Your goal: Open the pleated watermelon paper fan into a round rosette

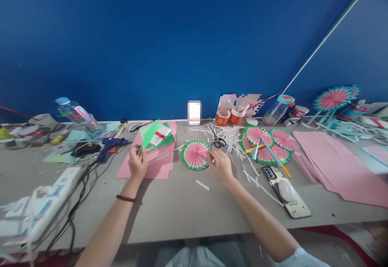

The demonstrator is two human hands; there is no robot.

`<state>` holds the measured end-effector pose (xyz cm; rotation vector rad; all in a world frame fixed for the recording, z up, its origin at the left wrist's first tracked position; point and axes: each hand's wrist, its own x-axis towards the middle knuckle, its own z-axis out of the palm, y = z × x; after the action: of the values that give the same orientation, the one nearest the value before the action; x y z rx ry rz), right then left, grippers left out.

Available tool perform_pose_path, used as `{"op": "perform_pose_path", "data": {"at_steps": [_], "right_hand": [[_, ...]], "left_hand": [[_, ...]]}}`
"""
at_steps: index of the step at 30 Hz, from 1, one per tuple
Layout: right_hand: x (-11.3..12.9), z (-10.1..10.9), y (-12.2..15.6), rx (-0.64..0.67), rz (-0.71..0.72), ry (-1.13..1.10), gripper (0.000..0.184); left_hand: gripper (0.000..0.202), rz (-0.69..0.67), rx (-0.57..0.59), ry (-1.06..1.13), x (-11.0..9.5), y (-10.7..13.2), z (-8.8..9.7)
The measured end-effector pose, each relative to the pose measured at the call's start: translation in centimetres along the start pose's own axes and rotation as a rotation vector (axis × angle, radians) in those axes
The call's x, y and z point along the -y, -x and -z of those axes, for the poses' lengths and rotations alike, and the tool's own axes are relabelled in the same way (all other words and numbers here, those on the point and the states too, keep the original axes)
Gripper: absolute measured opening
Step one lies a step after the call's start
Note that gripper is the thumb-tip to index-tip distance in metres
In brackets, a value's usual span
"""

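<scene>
My left hand (138, 162) is closed, pinching a sheet of green paper (150, 134) that stands tilted above a stack of pink paper (129, 170). Under the green sheet lies a clear packet with a red stripe (160, 135). A round pleated paper rosette (194, 155), pink with a green rim, lies flat on the table. At its right edge is my right hand (221, 165), fingers curled and closed; whether they grip the rim or something small is hidden. Black-handled scissors (218, 143) lie just behind that hand, partly over white paper strips (232, 135).
Finished-looking watermelon paper fans (262, 145), a phone (286, 192) with a white mouse (286, 191) on it, and pink sheets (342, 166) lie right. Paper cups (223, 116) stand behind. A blue glue gun (110, 145), power strip (56, 202) and bottle (77, 114) are left.
</scene>
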<state>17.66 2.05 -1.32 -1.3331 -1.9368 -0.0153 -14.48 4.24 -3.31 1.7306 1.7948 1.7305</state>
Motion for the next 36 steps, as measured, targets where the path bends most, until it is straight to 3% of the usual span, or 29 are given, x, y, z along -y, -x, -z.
{"op": "perform_pose_path", "data": {"at_steps": [5,9,13,16,21,24,28,32,36], "right_hand": [[0.2,0.0,0.0,0.013,0.010,0.012,0.023],[0.1,0.0,0.1,0.024,0.000,0.013,0.023],[0.0,-0.2,0.2,0.025,-0.016,-0.011,0.022],[-0.2,-0.3,0.2,0.028,-0.022,-0.025,0.021],[0.2,-0.3,0.2,0.044,-0.036,-0.086,0.019],[1.8,0.2,0.3,0.074,0.004,-0.144,0.018],[5.6,0.6,-0.3,0.287,0.218,-0.243,0.019],[8.7,-2.2,-4.5,0.589,0.448,-0.171,0.037],[9.7,-8.2,-11.5,0.633,0.508,0.025,0.054]], "left_hand": [[0.027,-0.075,-0.079,-0.186,0.0,0.0,0.2],[0.025,-0.212,-0.006,-0.341,-0.2,-0.2,0.4],[0.032,-0.288,0.084,-0.291,-0.7,-0.5,0.4],[0.034,-0.237,0.090,-0.259,-0.7,-0.8,0.5],[0.034,-0.072,-0.077,-0.210,0.3,-1.4,0.8],[0.034,-0.032,-0.103,-0.214,0.8,-1.5,0.9],[0.033,-0.009,-0.071,-0.194,0.8,-1.4,0.8],[0.033,0.032,-0.029,-0.181,0.7,-1.5,0.8],[0.035,0.007,-0.018,-0.134,0.6,-1.6,0.8]]}}
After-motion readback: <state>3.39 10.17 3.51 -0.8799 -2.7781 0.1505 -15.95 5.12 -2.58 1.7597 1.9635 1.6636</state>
